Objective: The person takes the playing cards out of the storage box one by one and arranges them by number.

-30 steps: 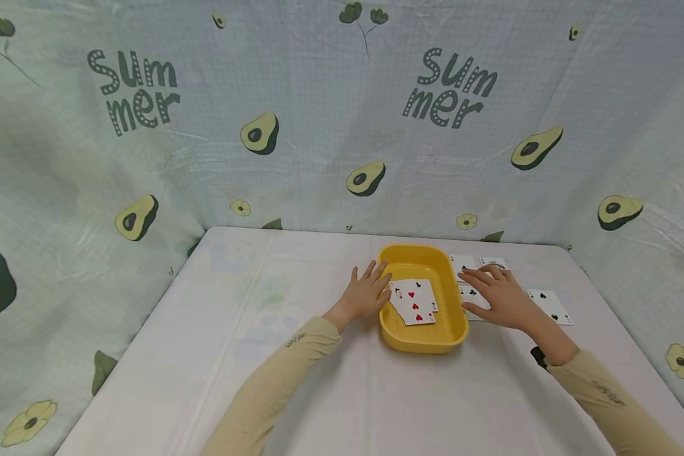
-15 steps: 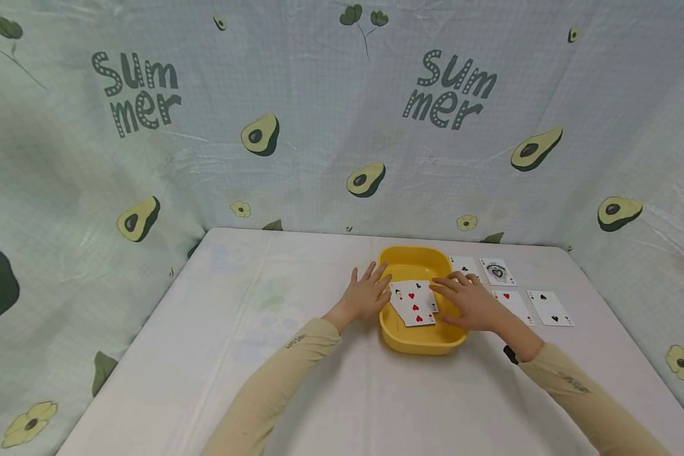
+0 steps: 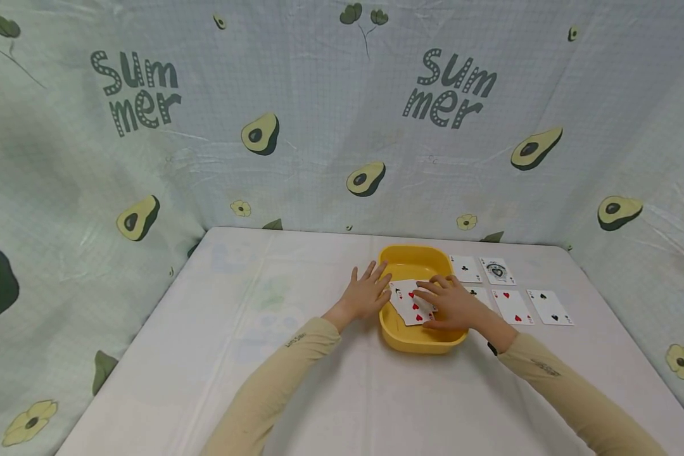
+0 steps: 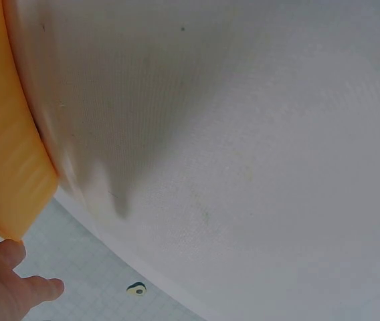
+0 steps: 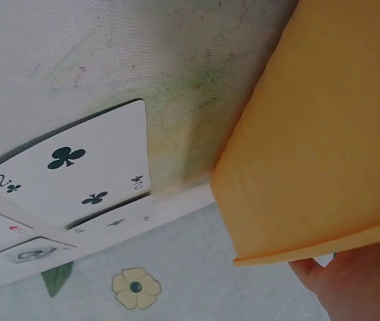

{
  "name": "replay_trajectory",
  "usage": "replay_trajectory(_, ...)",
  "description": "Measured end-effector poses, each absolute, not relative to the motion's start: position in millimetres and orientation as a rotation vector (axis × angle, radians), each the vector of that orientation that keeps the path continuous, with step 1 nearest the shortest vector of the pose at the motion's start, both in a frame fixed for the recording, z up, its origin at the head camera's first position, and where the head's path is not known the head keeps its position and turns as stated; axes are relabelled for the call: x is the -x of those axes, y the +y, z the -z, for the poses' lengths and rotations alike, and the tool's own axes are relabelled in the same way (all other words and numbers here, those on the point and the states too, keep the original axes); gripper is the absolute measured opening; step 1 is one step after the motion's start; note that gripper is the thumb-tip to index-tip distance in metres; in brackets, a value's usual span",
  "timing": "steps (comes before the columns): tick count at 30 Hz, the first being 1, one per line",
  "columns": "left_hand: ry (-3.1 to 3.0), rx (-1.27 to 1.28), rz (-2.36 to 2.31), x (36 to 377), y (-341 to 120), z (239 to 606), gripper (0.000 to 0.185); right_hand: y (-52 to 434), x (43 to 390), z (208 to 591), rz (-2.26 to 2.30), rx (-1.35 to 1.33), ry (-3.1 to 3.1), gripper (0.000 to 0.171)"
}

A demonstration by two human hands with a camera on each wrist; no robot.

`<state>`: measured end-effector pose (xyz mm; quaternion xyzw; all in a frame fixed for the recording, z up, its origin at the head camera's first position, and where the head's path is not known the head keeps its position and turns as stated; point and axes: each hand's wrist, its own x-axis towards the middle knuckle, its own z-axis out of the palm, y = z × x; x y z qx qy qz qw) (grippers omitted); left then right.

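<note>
Yellow tray: sits on the white table right of centre, its near rim well back from the near table edge, its far rim short of the far edge by a bare strip

Cards in tray: a small fanned pile lies face up on the tray floor, red hearts and one black pip showing; its left corner reaches towards the left wall of the tray

Right hand: reaches over the right rim of the tray, palm down, fingers spread and laid flat on the pile; whether a card is pinched under it, I cannot tell

Left hand: lies flat on the table just left of the tray, fingers straight and spread, the fingertips against the tray's left wall; it holds nothing

Loose cards: five lie face up on the table right of the tray, in two rows. Far row: a club card just beside the rim, then a card with a round emblem. Near row: the two of clubs, partly under the right wrist, a heart card and a spade card

Open room: the whole left half of the table and the broad near strip in front of the tray are bare cloth; right of the spade card a narrow margin runs to the right edge

Surround: avocado-print cloth hangs close behind the far and side edges
</note>
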<state>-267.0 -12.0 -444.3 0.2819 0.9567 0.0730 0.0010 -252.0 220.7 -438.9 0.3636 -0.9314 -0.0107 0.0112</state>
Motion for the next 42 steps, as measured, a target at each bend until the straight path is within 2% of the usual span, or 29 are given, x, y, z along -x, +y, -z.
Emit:
replay_trajectory(15, 3.012, -0.945, -0.342, 276.8, -13.7, 459.4, 0.050, 211.6, 256.2, 446.4, 0.028, -1.119, -2.994, 0.063)
replay_trajectory(16, 2.996, -0.915, -0.329, 271.5, -13.2, 450.8, 0.048, 211.4, 256.4, 446.8, 0.020, -1.106, -3.013, 0.062)
replay_trajectory(36, 3.025, -0.882, -0.218, 270.9, -10.8, 448.9, 0.047, 211.7, 258.0, 449.1, 0.102, -1.144, -2.952, 0.058)
replay_trajectory(42, 3.019, -0.896, -0.233, 269.2, -11.1, 447.3, 0.046, 212.1, 258.4, 450.6, 0.086, -1.113, -2.949, 0.065)
